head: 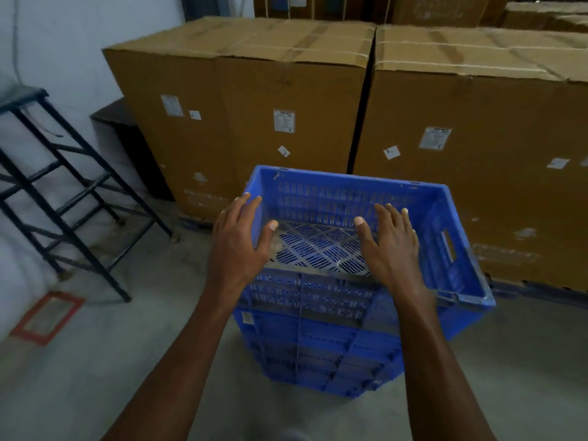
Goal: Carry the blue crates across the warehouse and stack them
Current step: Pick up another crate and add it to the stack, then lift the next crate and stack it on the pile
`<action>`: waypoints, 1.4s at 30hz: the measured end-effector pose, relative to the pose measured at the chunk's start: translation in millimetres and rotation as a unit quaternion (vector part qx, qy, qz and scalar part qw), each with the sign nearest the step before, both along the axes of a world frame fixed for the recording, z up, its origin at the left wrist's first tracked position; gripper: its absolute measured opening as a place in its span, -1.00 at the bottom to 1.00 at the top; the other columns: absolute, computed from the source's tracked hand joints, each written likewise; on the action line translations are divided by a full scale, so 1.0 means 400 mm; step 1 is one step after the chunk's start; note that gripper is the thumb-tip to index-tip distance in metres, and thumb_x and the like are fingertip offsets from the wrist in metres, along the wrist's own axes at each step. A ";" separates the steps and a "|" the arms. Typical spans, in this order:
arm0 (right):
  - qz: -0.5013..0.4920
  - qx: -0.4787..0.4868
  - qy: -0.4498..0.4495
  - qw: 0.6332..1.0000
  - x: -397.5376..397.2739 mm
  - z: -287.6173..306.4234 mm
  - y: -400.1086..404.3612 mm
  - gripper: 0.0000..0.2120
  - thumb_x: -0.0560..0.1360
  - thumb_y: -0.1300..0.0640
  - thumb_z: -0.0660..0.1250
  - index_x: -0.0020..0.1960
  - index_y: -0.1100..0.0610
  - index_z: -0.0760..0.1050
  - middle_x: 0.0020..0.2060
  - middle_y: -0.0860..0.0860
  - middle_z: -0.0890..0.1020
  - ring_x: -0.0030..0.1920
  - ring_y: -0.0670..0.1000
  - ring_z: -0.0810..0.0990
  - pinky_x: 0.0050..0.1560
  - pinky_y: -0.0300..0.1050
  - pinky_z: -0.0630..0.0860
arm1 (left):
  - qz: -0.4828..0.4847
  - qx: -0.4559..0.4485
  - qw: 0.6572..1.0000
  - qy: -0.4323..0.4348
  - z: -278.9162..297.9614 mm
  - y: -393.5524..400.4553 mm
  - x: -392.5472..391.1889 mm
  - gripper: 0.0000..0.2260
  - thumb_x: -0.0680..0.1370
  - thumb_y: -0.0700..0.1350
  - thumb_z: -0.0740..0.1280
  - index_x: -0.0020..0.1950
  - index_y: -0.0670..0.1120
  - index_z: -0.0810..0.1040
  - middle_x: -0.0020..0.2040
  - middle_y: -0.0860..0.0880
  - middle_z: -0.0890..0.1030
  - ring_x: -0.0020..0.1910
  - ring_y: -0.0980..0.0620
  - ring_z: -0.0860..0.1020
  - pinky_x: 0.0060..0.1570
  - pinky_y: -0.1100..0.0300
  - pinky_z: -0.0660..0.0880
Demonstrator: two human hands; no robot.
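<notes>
A grey concrete floor (95,361) runs up to a pale wall (63,43) on the left, and two tall cardboard cartons stand side by side at the back; the left carton (241,116) and the right carton (477,154) are parted only by a thin dark gap, and both carry small white labels on their near faces; more cartons show dimly behind them. A black metal-framed stand (63,192) leans into view by the wall on the left, and a red-edged rectangle (47,316) is marked on the floor near its foot.

In the middle of the floor, just in front of the cartons, stands a stack of blue crates (318,351); the top crate (445,249) sits skewed on those beneath it, its right end overhanging the stack; its slotted walls and lattice bottom are bare inside, with a handle slot cut in the right end wall.

Both forearms reach forward from the bottom edge. The left hand (238,240) has its fingers spread, the fingertips over the crate's left rim and the thumb held out above the interior; the right hand (388,243) is likewise splayed flat over the inside of the crate, thumb pointing inward. Neither hand is curled round anything; whether the palms actually touch the near rim is hard to say, since the hands hide it and the picture is slightly blurred.
</notes>
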State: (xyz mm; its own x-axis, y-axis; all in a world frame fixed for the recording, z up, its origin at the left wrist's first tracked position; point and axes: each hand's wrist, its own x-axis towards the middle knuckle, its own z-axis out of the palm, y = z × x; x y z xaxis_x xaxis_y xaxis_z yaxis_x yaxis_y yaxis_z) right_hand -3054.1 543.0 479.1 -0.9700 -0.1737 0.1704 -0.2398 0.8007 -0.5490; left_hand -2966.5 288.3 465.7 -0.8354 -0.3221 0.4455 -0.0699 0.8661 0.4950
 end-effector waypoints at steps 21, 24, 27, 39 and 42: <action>0.589 -0.051 -0.062 0.804 0.792 -0.167 -0.491 -0.41 0.59 -0.27 0.02 0.45 0.06 0.39 0.52 0.08 0.30 0.59 0.09 0.05 0.56 0.06 0.04 | 0.568 0.112 0.816 -0.001 -0.232 0.131 1.176 -0.51 0.61 0.20 0.18 0.43 -0.04 0.49 0.47 -0.04 0.44 0.46 -0.02 0.37 0.38 0.06 0.32; 0.643 -0.031 -0.093 0.759 0.999 -0.213 -0.524 -0.34 0.55 -0.30 0.01 0.46 0.08 0.40 0.53 0.08 0.30 0.59 0.08 0.04 0.55 0.00 0.03 | 0.637 0.124 0.761 0.013 -0.250 0.179 1.403 -0.50 0.61 0.21 0.18 0.42 -0.07 0.50 0.45 -0.08 0.46 0.45 -0.06 0.40 0.39 -0.02 0.37; 0.692 0.003 -0.096 0.716 1.224 -0.258 -0.564 -0.46 0.61 -0.19 0.13 0.45 0.11 0.40 0.52 0.11 0.32 0.58 0.12 0.09 0.52 -0.01 0.05 | 0.702 0.124 0.701 0.019 -0.262 0.243 1.642 -0.48 0.60 0.21 0.18 0.41 -0.09 0.50 0.45 -0.11 0.46 0.44 -0.10 0.41 0.39 -0.09 0.38; 0.904 0.114 -0.096 0.400 2.180 -0.372 -0.510 -0.43 0.59 -0.26 0.04 0.52 -0.03 0.28 0.58 -0.02 0.18 0.59 0.03 -0.02 0.51 0.04 0.03 | 0.892 0.197 0.404 0.050 -0.340 0.630 2.325 -0.39 0.58 0.33 0.10 0.51 0.02 0.40 0.54 -0.04 0.34 0.52 -0.04 0.30 0.46 -0.06 0.23; 0.929 0.131 -0.095 0.333 2.396 -0.400 -0.500 -0.43 0.60 -0.26 0.05 0.53 -0.03 0.27 0.58 -0.02 0.18 0.59 0.02 -0.02 0.52 0.06 0.05 | 0.921 0.199 0.328 0.063 -0.364 0.716 2.470 -0.43 0.59 0.29 0.14 0.49 0.00 0.43 0.53 -0.06 0.37 0.49 -0.07 0.34 0.43 -0.09 0.31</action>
State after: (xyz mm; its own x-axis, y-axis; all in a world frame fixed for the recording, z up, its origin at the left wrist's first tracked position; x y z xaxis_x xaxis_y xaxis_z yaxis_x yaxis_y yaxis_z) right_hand -2095.7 343.2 319.0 0.8639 -0.4888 -0.1214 -0.4362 -0.6058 -0.6654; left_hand -1978.6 574.8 320.3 0.9577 -0.2824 0.0558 -0.2508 -0.7233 0.6434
